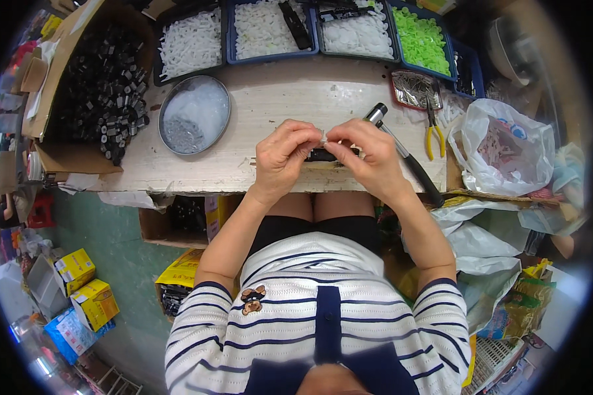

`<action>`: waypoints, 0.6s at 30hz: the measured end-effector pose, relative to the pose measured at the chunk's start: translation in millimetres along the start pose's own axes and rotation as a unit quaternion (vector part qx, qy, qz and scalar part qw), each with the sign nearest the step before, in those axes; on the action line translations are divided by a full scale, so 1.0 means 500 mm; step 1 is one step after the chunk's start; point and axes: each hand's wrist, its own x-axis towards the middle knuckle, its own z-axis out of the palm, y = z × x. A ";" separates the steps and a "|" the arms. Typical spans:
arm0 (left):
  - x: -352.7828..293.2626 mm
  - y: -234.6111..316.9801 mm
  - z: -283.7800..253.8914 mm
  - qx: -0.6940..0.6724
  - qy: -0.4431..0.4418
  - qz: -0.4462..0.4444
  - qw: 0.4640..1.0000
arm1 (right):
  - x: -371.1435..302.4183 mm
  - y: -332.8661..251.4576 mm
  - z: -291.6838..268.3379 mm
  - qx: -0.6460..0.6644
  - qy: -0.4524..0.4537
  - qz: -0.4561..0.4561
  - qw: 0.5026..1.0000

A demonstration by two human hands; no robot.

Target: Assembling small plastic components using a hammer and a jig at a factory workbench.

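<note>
My left hand (284,153) and my right hand (367,155) meet over the front of the work table (270,85). Fingertips of both are pinched together on a small whitish piece (323,138), too small to name exactly. Just under the fingers lies a black part (317,156), partly hidden by both hands. A hammer (412,161) with a metal head and black grip rests right beside my right hand. Farther right are yellow-handled pliers (435,139), their jaws on a red-rimmed tray of metal pins (416,91).
Bins of white parts (191,43) and bright green parts (423,39) line the back. A round metal dish (225,108) holds clear and whitish material. Black cylindrical pieces fill a cardboard box (53,99) at left. A white plastic bag (471,161) sits at right.
</note>
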 end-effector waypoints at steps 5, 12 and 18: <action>0.003 0.002 -0.019 0.181 -0.062 0.115 0.975 | -0.015 0.009 0.017 -0.079 0.002 -0.034 0.996; -0.014 0.001 -0.043 0.273 -0.118 0.014 0.955 | -0.035 0.038 0.047 -0.160 -0.055 -0.067 0.983; -0.005 -0.004 -0.038 0.288 -0.162 -0.015 0.944 | -0.020 0.043 0.029 -0.135 -0.084 -0.055 0.986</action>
